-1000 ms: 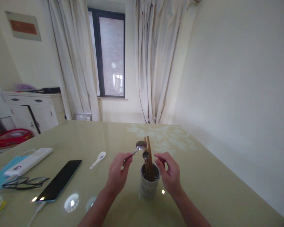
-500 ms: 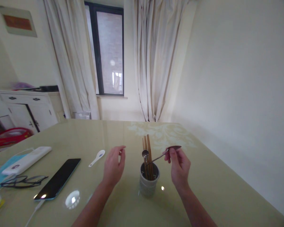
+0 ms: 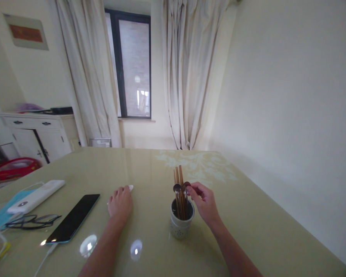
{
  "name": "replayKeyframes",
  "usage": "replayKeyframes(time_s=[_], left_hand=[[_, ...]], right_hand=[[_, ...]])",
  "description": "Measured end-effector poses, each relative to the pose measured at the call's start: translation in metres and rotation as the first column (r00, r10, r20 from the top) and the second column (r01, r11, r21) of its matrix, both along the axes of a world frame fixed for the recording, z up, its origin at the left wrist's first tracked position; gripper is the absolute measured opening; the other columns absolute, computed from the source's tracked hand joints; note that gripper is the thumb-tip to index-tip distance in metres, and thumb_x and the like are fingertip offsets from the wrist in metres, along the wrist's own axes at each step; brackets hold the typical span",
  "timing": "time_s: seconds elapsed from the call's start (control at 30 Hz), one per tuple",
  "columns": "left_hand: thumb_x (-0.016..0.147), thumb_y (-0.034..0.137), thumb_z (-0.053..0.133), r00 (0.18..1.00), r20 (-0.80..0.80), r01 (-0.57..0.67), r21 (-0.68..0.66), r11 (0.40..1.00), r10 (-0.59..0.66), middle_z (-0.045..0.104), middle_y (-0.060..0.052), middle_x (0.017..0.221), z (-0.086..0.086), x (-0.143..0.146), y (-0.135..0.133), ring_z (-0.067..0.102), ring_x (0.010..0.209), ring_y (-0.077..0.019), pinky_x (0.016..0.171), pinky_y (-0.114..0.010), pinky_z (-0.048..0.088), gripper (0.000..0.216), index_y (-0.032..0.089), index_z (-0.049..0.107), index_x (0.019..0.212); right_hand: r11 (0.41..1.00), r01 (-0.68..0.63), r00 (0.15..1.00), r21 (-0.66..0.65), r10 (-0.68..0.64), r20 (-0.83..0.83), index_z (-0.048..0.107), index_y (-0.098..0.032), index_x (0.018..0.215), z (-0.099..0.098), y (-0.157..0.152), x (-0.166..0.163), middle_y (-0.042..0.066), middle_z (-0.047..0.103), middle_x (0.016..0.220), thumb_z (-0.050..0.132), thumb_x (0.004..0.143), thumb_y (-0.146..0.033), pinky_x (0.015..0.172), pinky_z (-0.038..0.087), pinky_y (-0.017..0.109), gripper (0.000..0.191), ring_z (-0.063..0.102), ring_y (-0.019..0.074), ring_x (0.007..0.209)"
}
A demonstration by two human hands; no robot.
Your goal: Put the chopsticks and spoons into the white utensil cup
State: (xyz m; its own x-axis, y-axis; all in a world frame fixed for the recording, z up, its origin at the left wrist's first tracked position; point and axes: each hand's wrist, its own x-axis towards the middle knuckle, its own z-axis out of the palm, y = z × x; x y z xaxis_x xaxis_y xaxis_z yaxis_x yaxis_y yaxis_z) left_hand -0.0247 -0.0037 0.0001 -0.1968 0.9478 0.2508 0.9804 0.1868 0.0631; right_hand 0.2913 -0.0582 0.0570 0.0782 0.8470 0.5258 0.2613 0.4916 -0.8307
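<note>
A pale cup stands upright on the table, holding several wooden chopsticks and a metal spoon with its bowl up. On the cup's right side, my right hand pinches a second metal spoon at its bowl, the handle pointing down into the cup among the chopsticks. Farther left, my left hand lies over a white ceramic spoon on the tabletop, fingers curled round it. Most of that spoon is hidden; only its bowl's edge and a bit of handle show.
Left of my left arm lies a black phone with a cable. Beyond it are folded glasses, a white power bank and a blue mask. The glossy table reaches toward a curtained window; a wall borders its right side.
My left hand has moved left and down onto the white spoon. My right hand has moved left, and its metal spoon has swung from slanting outward to upright in the cup.
</note>
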Motion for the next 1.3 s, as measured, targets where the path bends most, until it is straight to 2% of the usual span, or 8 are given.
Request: replayKeyframes(time_s=[0.2,0.3,0.47,0.63,0.77,1.0,1.13,1.3], left_hand=[[0.102,0.019,0.046,0.991,0.112,0.068,0.088,0.994,-0.078,0.074,-0.016,0.117,-0.001,0.005,0.002,0.070,0.111,-0.0344,0.089,-0.044,0.052,0.027,0.018,0.067,0.117],[0.101,0.021,0.047,0.938,0.284,0.108,0.299,0.948,-0.196,0.073,-0.016,0.117,0.000,0.012,0.007,0.070,0.107,-0.0326,0.094,-0.047,0.054,0.029,0.016,0.062,0.126],[0.101,0.044,0.057,0.691,0.484,0.030,0.723,0.690,-0.538,0.065,-0.010,0.113,0.021,0.036,0.000,0.068,0.093,-0.0256,0.086,-0.044,0.060,0.048,0.018,0.055,0.141],[0.091,0.049,0.075,0.417,0.515,-0.153,0.852,0.500,-0.749,0.064,-0.009,0.115,0.042,0.061,-0.028,0.067,0.092,-0.0187,0.084,-0.034,0.061,0.050,0.020,0.059,0.129],[0.092,0.050,0.077,0.159,0.646,-0.187,0.762,0.620,-0.747,0.069,-0.001,0.088,0.051,0.074,-0.047,0.069,0.074,-0.0136,0.068,-0.023,0.060,0.035,0.020,0.064,0.107],[0.090,0.049,0.079,-0.050,0.714,-0.093,0.693,0.715,-0.698,0.078,0.001,0.079,0.062,0.093,-0.063,0.076,0.066,-0.0157,0.063,-0.028,0.068,0.032,0.020,0.067,0.097],[0.092,0.047,0.077,-0.057,0.749,0.061,0.663,0.746,-0.660,0.082,-0.002,0.083,0.054,0.102,-0.065,0.080,0.070,-0.0182,0.068,-0.031,0.070,0.028,0.020,0.070,0.098],[0.094,0.044,0.075,0.127,0.705,0.198,0.671,0.714,-0.698,0.082,-0.003,0.085,0.051,0.105,-0.066,0.079,0.075,-0.0182,0.072,-0.028,0.066,0.023,0.022,0.077,0.094]], right_hand=[[0.999,0.040,0.994,0.029,-0.043,0.103,0.075,-0.020,0.084,-0.003,0.000,0.000,0.004,0.073,0.072,0.070,0.096,-0.047,0.056,0.046,0.028,0.030,0.059,0.0180,0.061],[0.999,0.032,0.993,0.034,-0.036,0.116,0.073,-0.020,0.084,-0.003,0.000,0.000,0.004,0.072,0.071,0.068,0.097,-0.045,0.057,0.047,0.028,0.029,0.059,0.0178,0.061],[0.999,0.033,0.992,0.044,-0.038,0.119,0.073,-0.020,0.089,-0.005,0.001,0.002,0.003,0.071,0.071,0.067,0.099,-0.046,0.057,0.046,0.028,0.028,0.058,0.0177,0.060],[0.997,0.042,0.993,0.063,-0.049,0.110,0.073,-0.020,0.097,-0.005,0.001,0.001,0.001,0.068,0.070,0.067,0.099,-0.046,0.058,0.048,0.029,0.027,0.059,0.0179,0.062],[0.997,0.045,0.992,0.060,-0.052,0.118,0.073,-0.021,0.096,-0.005,-0.001,-0.002,0.000,0.062,0.070,0.068,0.098,-0.045,0.057,0.046,0.028,0.025,0.055,0.0171,0.061],[0.996,0.051,0.988,0.069,-0.060,0.139,0.071,-0.021,0.089,-0.005,-0.001,-0.003,-0.001,0.059,0.069,0.067,0.098,-0.042,0.057,0.044,0.028,0.023,0.053,0.0166,0.061],[0.996,0.050,0.988,0.077,-0.060,0.142,0.068,-0.021,0.083,-0.006,-0.001,-0.003,-0.001,0.059,0.069,0.067,0.097,-0.042,0.057,0.044,0.027,0.025,0.053,0.0162,0.061],[0.996,0.044,0.989,0.077,-0.054,0.135,0.067,-0.021,0.079,-0.008,0.000,-0.002,-0.001,0.060,0.068,0.068,0.098,-0.045,0.056,0.044,0.027,0.030,0.053,0.0158,0.060]])
